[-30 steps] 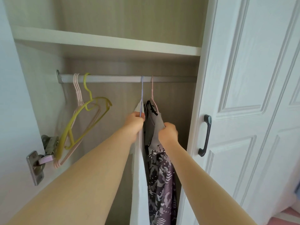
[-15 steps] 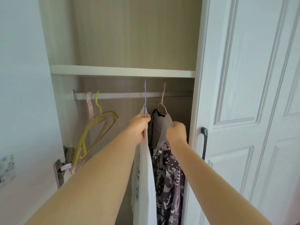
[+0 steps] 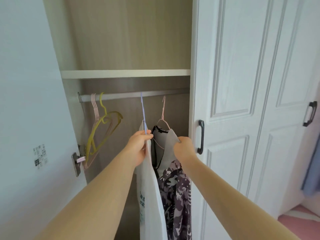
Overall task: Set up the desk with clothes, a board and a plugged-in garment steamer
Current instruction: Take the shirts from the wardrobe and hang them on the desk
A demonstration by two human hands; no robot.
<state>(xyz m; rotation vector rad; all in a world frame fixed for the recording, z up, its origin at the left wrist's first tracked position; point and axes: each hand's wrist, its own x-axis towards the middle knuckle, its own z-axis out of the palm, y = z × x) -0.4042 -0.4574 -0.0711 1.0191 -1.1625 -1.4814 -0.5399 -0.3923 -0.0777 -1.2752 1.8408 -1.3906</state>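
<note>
The left hand (image 3: 138,146) grasps the neck of a thin lilac hanger (image 3: 143,111) carrying a white printed garment (image 3: 150,196). Beside it, the right hand (image 3: 184,149) clutches the shoulder of a grey patterned garment (image 3: 168,142), both under the wardrobe's metal rail (image 3: 121,96).

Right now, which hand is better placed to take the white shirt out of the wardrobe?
Left. The left hand grips the purple hanger carrying the white shirt; the right hand is busy holding the grey top beside it.
</note>
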